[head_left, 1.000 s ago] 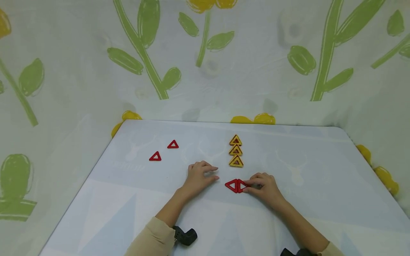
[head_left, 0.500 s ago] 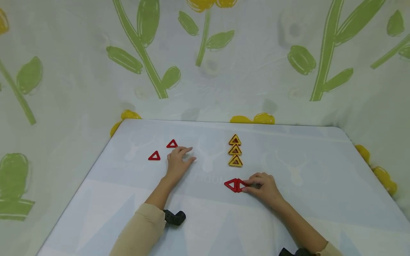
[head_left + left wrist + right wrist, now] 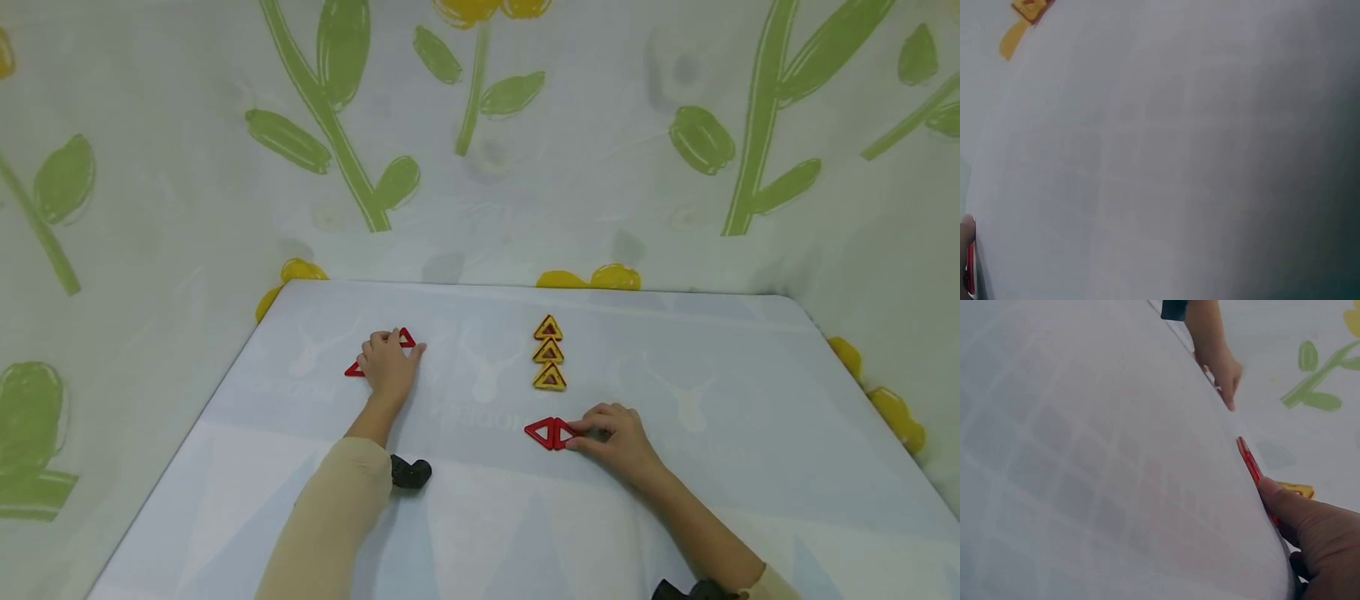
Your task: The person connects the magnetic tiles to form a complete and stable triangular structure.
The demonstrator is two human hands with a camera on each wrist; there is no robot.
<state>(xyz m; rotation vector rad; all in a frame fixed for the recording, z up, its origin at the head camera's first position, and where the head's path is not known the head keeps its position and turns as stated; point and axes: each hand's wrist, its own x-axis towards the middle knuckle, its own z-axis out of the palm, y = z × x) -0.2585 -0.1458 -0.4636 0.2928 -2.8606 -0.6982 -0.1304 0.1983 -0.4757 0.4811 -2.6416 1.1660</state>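
In the head view my right hand (image 3: 618,442) pinches the right one of two red triangle frames (image 3: 566,433) between thumb and fingers. Its base lies against the base of the left red triangle frame (image 3: 542,432), so the pair forms a diamond flat on the table. My left hand (image 3: 388,364) is over two other red triangles, the far one (image 3: 407,337) and the near one (image 3: 354,370), each partly covered by its fingers. Its thumb stands apart from the fingers. At the left wrist view's edge a fingertip (image 3: 967,226) shows beside a red piece (image 3: 970,269).
Three yellow-and-red triangles (image 3: 549,352) form a column beyond the red diamond. A pale printed cloth covers the table (image 3: 465,500). Behind it hangs a curtain (image 3: 585,192) with green leaves and yellow flowers. Each wrist bears a black device, such as the left one (image 3: 411,472).
My left hand has moved leftward and away from me, from near the red diamond to the two loose red triangles. My right hand has kept its pinch and stayed put.
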